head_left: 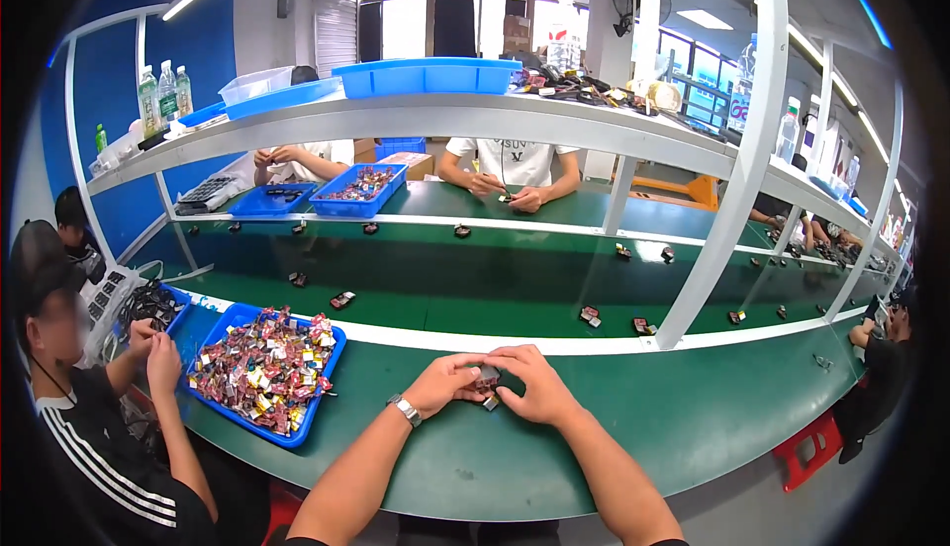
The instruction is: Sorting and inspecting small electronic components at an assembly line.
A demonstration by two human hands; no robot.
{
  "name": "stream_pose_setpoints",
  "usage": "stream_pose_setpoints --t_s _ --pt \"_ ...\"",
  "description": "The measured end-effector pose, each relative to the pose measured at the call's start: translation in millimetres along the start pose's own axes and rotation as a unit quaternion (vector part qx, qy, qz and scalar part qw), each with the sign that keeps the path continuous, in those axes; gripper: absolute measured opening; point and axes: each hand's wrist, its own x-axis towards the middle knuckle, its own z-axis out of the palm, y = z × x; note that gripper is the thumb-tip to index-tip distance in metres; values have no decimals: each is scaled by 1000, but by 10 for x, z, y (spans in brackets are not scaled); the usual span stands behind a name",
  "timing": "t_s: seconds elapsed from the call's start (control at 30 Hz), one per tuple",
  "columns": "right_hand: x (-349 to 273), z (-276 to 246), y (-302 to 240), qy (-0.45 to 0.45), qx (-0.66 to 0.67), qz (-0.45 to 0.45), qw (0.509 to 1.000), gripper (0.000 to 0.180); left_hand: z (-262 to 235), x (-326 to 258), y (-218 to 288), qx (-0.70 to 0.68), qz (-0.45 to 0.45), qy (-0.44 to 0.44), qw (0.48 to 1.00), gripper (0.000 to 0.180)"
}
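Observation:
My left hand [445,381] and my right hand [534,383] meet over the green bench top [693,417], both pinching one small dark part [487,378] with a metal piece showing just under it. The fingers cover most of the part. A metal watch [405,409] sits on my left wrist. A blue tray [309,417] heaped with several small red, yellow and silver parts lies to the left of my hands.
A green conveyor belt [475,284] carrying several small dark parts runs beyond a white strip. White frame posts [717,220] and an upper shelf with blue trays [426,76] stand ahead. A person in black [109,447] works at my left; others sit across.

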Motion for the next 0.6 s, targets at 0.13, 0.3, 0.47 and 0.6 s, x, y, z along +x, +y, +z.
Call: stream_pose_setpoints --t_s 0.13,0.3,0.47,0.6 --pt "16 47 -35 6 -48 -25 999 39 -2 -36 -17 -50 17 41 998 36" --pt "-5 105 85 11 -69 -14 997 19 42 5 -57 -53 14 59 997 31" --pt "-16 87 65 9 -68 -9 998 15 56 18 -31 167 90 54 980 33" --pt "-16 104 92 5 -64 -23 998 17 82 0 -15 169 73 49 982 33"
